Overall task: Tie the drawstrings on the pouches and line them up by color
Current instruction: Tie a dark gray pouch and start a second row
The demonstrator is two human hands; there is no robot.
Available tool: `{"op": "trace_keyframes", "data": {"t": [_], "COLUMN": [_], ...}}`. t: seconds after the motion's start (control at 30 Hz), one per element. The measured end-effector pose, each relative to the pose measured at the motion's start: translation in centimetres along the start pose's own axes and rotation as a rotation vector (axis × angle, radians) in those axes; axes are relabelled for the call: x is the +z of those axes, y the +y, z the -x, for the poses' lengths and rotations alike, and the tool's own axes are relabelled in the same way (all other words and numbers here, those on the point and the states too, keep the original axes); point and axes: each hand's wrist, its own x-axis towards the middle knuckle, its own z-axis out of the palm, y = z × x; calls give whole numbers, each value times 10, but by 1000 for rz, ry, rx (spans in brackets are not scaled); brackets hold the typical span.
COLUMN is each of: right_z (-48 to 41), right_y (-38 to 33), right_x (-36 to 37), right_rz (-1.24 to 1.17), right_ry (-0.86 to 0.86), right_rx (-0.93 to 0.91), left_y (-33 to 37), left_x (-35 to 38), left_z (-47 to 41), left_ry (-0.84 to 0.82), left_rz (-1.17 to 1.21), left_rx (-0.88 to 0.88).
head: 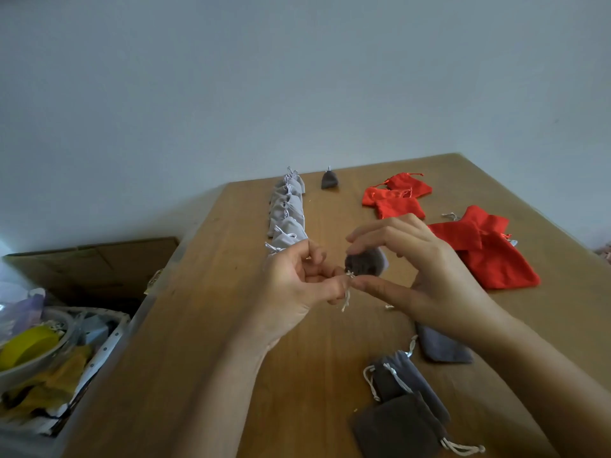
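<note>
A dark grey pouch is held above the wooden table between both hands. My left hand pinches its white drawstring, whose ends hang down. My right hand grips the pouch's gathered neck with thumb and fingers. A row of several tied light grey pouches runs away from me at the table's middle. One tied dark grey pouch stands alone at the far edge. Red pouches and a second red pile lie at the right. Loose dark grey pouches lie near me.
Another flat grey pouch lies under my right wrist. Left of the table stand a cardboard box and a basket with cloth, a bowl and a yellow tape roll. A plain wall rises behind.
</note>
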Motion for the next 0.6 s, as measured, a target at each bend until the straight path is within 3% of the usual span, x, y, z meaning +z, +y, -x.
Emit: {"op": "trace_keyframes", "data": {"t": [0.13, 0.4, 0.6], "right_z": [1, 1, 2], "right_y": [4, 4, 2], "right_x": [-3, -2, -1], "right_rz": [-171, -154, -252], "right_ry": [-163, -156, -125], "right_rx": [123, 152, 187], "left_y": [2, 0, 2], "left_x": [1, 7, 4], "left_z": [4, 7, 7], "left_ry": [-28, 41, -21], "left_rz": [-133, -312, -196], "left_rx": [60, 209, 182]}}
